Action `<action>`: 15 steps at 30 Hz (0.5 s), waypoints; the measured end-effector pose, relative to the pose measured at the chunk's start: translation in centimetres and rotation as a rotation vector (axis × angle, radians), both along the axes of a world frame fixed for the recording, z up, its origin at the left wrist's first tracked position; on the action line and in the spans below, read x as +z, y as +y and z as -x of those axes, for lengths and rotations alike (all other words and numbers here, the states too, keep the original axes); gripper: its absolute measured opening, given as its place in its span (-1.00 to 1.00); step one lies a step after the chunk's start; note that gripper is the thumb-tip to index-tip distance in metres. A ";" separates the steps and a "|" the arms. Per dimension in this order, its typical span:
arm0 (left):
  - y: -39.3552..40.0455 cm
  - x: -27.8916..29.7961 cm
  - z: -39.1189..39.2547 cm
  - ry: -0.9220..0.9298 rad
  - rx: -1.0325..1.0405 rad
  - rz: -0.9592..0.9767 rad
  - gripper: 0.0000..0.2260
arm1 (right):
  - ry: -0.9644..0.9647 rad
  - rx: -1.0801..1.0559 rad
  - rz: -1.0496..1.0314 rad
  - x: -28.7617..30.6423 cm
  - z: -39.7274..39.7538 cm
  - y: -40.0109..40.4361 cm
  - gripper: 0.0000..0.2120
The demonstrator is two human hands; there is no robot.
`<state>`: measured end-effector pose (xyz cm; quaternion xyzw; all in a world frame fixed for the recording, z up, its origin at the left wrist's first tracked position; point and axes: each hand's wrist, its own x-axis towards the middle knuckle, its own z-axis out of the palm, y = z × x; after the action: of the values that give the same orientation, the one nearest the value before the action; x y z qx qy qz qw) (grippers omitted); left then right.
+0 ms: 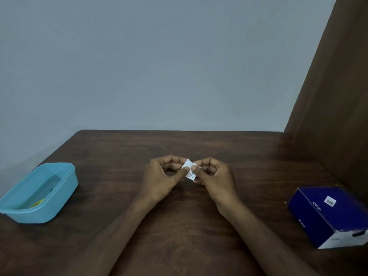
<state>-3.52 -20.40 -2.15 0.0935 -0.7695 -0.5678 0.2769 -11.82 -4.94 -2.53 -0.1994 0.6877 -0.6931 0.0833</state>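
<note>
Above the middle of the dark brown wooden counter [179,226], the left hand [159,179] and right hand [214,179] each pinched the small white printed paper packet [189,170] in a thumb-and-fingertip grip between them.

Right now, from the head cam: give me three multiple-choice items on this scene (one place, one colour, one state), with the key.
1. Where on the table is the dark blue box?
A) right side
B) left side
C) far middle

2. What colour is the open tub?
A) red
B) light blue
C) white

3. The small white packet is:
A) lying flat on the table
B) pinched between the left hand and the right hand
C) dropped in the tub

Key:
1 A, the box sits near the table's right edge.
2 B, its walls and rim are light blue.
3 B, thumbs and fingers of both hands close on it.
</note>
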 end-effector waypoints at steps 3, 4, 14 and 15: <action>0.0 0.1 -0.1 -0.038 -0.057 -0.067 -0.89 | 0.082 -0.048 -0.013 -0.1 0.3 0.0 -0.85; -0.1 0.2 -0.1 -0.042 -0.072 -0.104 -0.92 | 0.089 -0.055 -0.002 0.0 0.4 0.1 -0.83; -0.2 0.5 -0.1 0.000 -0.098 -0.246 -0.88 | -0.005 0.107 0.096 0.6 0.5 0.3 -0.83; -0.1 0.6 -0.2 0.003 -0.104 -0.228 -0.88 | -0.017 0.111 0.110 0.6 0.5 0.3 -0.80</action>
<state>-3.34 -20.49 -1.59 0.0834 -0.7035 -0.6653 0.2355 -12.36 -4.60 -1.90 -0.2354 0.6359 -0.7257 0.1163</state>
